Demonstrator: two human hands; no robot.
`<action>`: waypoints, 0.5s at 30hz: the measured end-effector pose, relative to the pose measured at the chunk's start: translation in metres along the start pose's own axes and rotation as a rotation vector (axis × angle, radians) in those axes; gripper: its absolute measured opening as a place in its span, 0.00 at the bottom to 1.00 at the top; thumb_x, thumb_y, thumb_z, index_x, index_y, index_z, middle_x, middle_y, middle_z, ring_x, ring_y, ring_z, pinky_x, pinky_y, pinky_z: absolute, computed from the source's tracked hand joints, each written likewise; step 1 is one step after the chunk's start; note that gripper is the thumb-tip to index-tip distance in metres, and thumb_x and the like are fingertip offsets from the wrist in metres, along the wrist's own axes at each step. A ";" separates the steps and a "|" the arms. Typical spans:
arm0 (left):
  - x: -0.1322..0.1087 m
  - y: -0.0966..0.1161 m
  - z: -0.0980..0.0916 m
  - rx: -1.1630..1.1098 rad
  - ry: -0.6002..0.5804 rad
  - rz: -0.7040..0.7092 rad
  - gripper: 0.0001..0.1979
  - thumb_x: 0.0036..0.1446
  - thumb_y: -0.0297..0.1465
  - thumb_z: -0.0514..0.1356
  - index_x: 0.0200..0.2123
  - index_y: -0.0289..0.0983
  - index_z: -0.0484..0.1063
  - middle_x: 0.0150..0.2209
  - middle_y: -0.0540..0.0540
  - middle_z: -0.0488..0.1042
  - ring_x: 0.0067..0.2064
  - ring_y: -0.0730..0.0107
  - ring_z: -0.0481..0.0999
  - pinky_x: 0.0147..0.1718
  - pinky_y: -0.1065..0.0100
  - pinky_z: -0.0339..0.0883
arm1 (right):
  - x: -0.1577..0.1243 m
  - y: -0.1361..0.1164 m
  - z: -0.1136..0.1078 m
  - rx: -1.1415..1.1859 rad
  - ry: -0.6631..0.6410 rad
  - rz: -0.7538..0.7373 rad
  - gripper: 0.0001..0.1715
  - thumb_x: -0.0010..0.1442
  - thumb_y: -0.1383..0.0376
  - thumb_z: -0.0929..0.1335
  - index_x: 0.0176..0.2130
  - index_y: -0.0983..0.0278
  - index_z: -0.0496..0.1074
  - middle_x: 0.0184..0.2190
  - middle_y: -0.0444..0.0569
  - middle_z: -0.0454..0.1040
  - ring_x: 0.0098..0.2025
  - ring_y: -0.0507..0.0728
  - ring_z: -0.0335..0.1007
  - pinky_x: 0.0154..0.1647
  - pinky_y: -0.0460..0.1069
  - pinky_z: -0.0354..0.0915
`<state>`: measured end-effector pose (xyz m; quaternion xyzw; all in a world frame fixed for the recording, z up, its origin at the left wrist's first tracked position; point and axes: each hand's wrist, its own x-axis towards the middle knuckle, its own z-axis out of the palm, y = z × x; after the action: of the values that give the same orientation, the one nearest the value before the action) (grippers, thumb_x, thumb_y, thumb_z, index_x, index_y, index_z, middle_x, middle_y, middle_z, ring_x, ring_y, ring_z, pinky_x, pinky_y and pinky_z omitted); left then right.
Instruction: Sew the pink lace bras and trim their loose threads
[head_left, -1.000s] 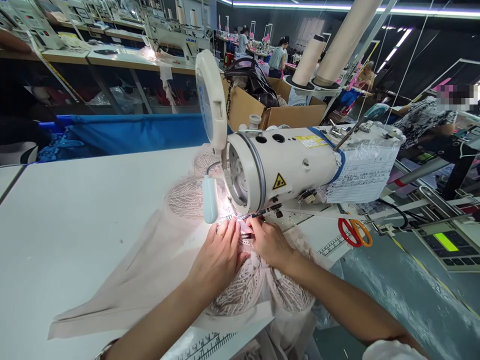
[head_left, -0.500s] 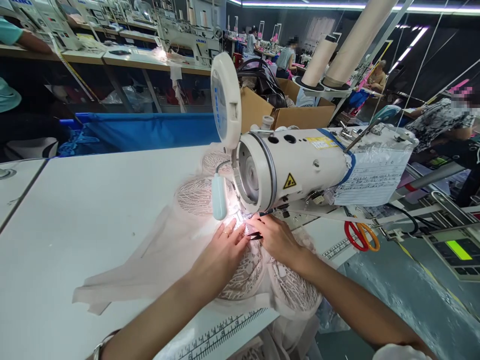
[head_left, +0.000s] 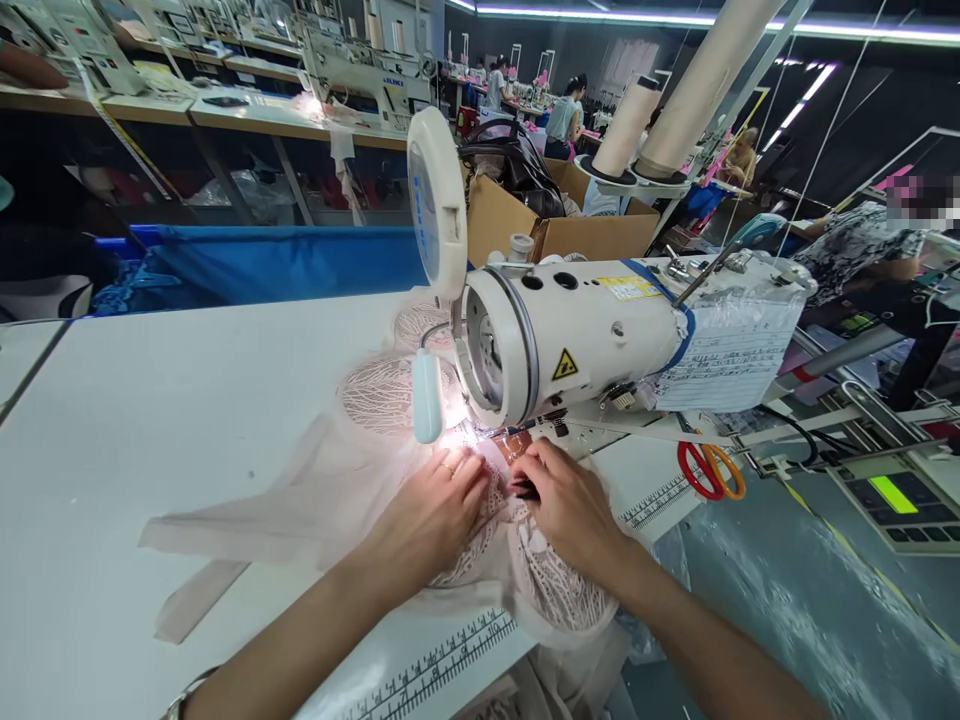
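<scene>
A pale pink lace bra (head_left: 562, 575) with sheer mesh lies under the head of a white sewing machine (head_left: 592, 325) and hangs over the table's front edge. My left hand (head_left: 442, 500), a ring on one finger, presses on the lace just in front of the lit needle area, its fingers bent together on the cloth. Close by on the right, my right hand (head_left: 574, 505) has its fingers curled round small dark thread snips (head_left: 525, 488), mostly hidden in the grip. The needle itself is lost in the lamp's glare.
A pale blue lamp (head_left: 427, 397) hangs beside the machine head's raised round cover (head_left: 437, 205). Red and orange-handled scissors (head_left: 709, 470) hang at the right. Thread cones (head_left: 628, 130) stand behind, near a cardboard box (head_left: 592, 237). A ruler strip (head_left: 442, 665) runs along the table edge.
My right hand has drawn back slightly from the needle area, its fingers curling more around the snips. The left fingers have bent closer together, and the mesh at left has shifted. The view has moved slightly.
</scene>
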<state>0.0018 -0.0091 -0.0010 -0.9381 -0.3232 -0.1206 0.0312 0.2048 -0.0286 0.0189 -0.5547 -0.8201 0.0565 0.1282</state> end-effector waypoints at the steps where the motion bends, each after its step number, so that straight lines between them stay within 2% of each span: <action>1: 0.000 0.001 0.000 0.010 -0.018 0.040 0.13 0.64 0.23 0.50 0.41 0.33 0.75 0.43 0.38 0.76 0.45 0.54 0.74 0.39 0.56 0.70 | -0.009 0.000 0.001 0.002 0.008 0.003 0.02 0.63 0.68 0.67 0.36 0.62 0.70 0.37 0.47 0.69 0.34 0.54 0.67 0.29 0.47 0.58; 4: -0.002 0.004 -0.002 0.019 -0.031 0.054 0.13 0.67 0.28 0.51 0.46 0.33 0.74 0.47 0.37 0.76 0.45 0.54 0.74 0.38 0.57 0.70 | -0.029 0.004 0.013 -0.024 0.092 -0.051 0.11 0.65 0.62 0.66 0.31 0.62 0.67 0.34 0.47 0.68 0.30 0.53 0.64 0.28 0.48 0.56; 7: -0.003 0.003 -0.001 0.008 0.008 0.012 0.16 0.67 0.37 0.53 0.46 0.31 0.74 0.51 0.36 0.75 0.49 0.49 0.72 0.42 0.53 0.70 | -0.030 0.016 0.024 -0.032 0.188 -0.182 0.20 0.68 0.61 0.64 0.24 0.62 0.63 0.26 0.45 0.67 0.28 0.53 0.64 0.30 0.48 0.55; 9: -0.003 0.002 0.002 0.009 0.058 0.043 0.15 0.68 0.33 0.52 0.43 0.31 0.76 0.48 0.36 0.76 0.49 0.50 0.73 0.46 0.52 0.68 | -0.023 0.026 0.025 -0.028 0.193 -0.228 0.20 0.67 0.62 0.63 0.24 0.62 0.64 0.22 0.44 0.68 0.27 0.53 0.65 0.30 0.48 0.54; 12: -0.003 -0.001 0.005 -0.036 0.112 0.086 0.16 0.70 0.28 0.48 0.43 0.31 0.76 0.41 0.39 0.79 0.46 0.57 0.75 0.51 0.53 0.66 | -0.007 0.036 0.015 0.013 0.043 -0.168 0.04 0.61 0.67 0.65 0.37 0.64 0.70 0.24 0.44 0.75 0.27 0.53 0.69 0.30 0.47 0.54; 15: -0.002 -0.003 0.003 -0.102 0.124 0.079 0.17 0.70 0.31 0.48 0.48 0.31 0.74 0.40 0.41 0.79 0.45 0.58 0.76 0.53 0.53 0.65 | 0.008 0.037 0.002 0.003 -0.192 -0.129 0.30 0.55 0.73 0.64 0.57 0.59 0.67 0.33 0.43 0.81 0.31 0.54 0.74 0.30 0.46 0.54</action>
<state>-0.0010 -0.0074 -0.0045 -0.9412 -0.2767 -0.1935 0.0079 0.2351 -0.0074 0.0097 -0.4926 -0.8626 0.1021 0.0531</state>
